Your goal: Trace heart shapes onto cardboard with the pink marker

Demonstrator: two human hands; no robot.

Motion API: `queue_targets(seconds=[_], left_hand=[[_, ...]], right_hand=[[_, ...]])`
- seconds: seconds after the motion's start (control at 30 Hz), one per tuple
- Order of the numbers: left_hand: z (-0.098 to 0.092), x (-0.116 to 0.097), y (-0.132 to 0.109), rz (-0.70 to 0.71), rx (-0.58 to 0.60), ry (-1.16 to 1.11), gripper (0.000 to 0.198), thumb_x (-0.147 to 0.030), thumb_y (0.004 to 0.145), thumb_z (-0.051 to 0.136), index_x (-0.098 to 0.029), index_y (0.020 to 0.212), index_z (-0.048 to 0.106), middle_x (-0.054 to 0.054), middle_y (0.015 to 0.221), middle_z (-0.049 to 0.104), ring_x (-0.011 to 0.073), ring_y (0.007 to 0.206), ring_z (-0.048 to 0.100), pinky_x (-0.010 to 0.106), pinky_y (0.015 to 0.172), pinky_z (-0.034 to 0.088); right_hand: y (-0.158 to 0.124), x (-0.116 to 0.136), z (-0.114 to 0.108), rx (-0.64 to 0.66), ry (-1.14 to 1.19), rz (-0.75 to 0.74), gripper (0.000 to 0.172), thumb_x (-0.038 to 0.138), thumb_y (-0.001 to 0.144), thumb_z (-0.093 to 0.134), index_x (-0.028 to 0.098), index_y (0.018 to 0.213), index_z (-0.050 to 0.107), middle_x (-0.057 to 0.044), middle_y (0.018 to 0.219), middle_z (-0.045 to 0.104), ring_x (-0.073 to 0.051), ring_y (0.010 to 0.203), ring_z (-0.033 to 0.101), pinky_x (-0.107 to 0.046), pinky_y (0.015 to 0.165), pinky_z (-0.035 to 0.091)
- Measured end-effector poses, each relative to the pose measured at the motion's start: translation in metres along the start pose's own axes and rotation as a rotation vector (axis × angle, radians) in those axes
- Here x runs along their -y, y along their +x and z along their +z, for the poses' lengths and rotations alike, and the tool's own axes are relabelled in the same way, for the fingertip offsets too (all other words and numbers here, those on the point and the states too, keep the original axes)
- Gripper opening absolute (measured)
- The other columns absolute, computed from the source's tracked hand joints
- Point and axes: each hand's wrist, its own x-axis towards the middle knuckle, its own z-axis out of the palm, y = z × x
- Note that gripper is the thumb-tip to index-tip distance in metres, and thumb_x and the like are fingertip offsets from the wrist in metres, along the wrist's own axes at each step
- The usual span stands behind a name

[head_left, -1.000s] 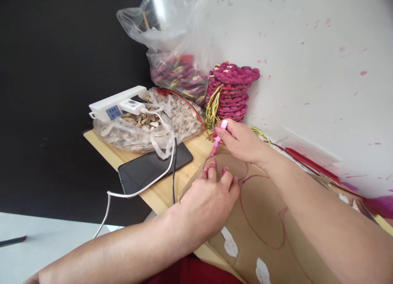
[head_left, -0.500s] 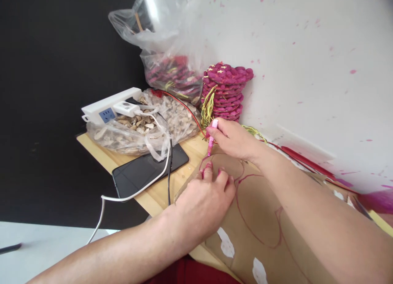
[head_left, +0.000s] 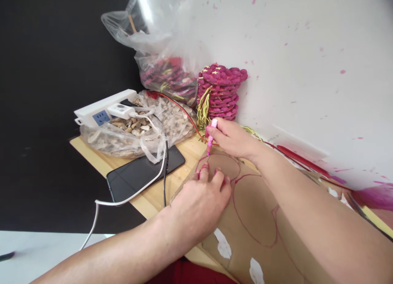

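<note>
My right hand (head_left: 229, 137) is closed around a pink marker (head_left: 210, 140) with a white end. The marker's tip touches brown cardboard (head_left: 254, 206) near its far corner, at a curved pink line. My left hand (head_left: 202, 194) lies on the cardboard just below that tip, its pink-stained fingers slightly bent and apart, pressing down. Several curved pink outlines run across the cardboard, and white patches (head_left: 223, 244) show on its near side. Part of the cardboard is hidden under my right forearm.
Left of the cardboard, a black phone (head_left: 144, 173) lies on the wooden table (head_left: 153, 202) under a white cable. A power strip (head_left: 106, 108) rests on a plastic bag of shells or seeds (head_left: 181, 116). Behind stand stacked magenta pieces (head_left: 221, 93) and another clear bag (head_left: 166, 71), beside a paint-spattered wall.
The marker tip has shifted slightly along the curve, and the pink line on its left looks longer and darker. My left hand stays on the cardboard; the whole view has shifted a little.
</note>
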Motion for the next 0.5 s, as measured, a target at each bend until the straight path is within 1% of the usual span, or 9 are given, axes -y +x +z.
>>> queue_targets(seconds=[0.13, 0.27, 0.43, 0.5], left_hand=[[-0.001, 0.000, 0.001, -0.008, 0.015, -0.012, 0.046, -0.020, 0.095, 0.045, -0.010, 0.139, 0.052, 0.019, 0.125, 0.062, 0.0422, 0.128, 0.054, 0.055, 0.094, 0.057], [0.000, -0.001, 0.001, -0.004, 0.025, -0.021, 0.046, -0.018, 0.094, 0.046, -0.010, 0.139, 0.052, 0.020, 0.131, 0.059, 0.0427, 0.129, 0.053, 0.054, 0.092, 0.058], [0.001, 0.000, -0.001, 0.006, 0.017, -0.022, 0.048, -0.020, 0.094, 0.047, -0.010, 0.140, 0.051, 0.020, 0.134, 0.058, 0.0421, 0.130, 0.053, 0.058, 0.102, 0.052], [0.002, 0.000, -0.001, 0.009, 0.016, -0.025, 0.048, -0.020, 0.094, 0.047, -0.011, 0.141, 0.051, 0.020, 0.135, 0.058, 0.0419, 0.131, 0.053, 0.058, 0.103, 0.052]], right_hand=[[-0.002, -0.008, -0.001, -0.029, -0.003, 0.020, 0.027, 0.036, 0.100, 0.043, 0.021, 0.079, 0.051, 0.000, 0.072, 0.063, -0.016, 0.068, 0.054, -0.028, 0.066, 0.035], [-0.006, -0.023, -0.004, -0.059, 0.004, 0.071, 0.026, 0.037, 0.100, 0.043, 0.020, 0.083, 0.054, -0.001, 0.076, 0.063, -0.016, 0.070, 0.055, -0.028, 0.066, 0.037], [-0.014, -0.035, -0.009, -0.100, 0.030, 0.094, 0.027, 0.039, 0.100, 0.042, 0.020, 0.084, 0.054, -0.002, 0.080, 0.063, -0.017, 0.074, 0.056, -0.029, 0.069, 0.039], [-0.018, -0.038, -0.012, -0.099, 0.022, 0.115, 0.027, 0.038, 0.100, 0.042, 0.020, 0.084, 0.054, -0.002, 0.079, 0.064, -0.018, 0.074, 0.057, -0.030, 0.070, 0.040]])
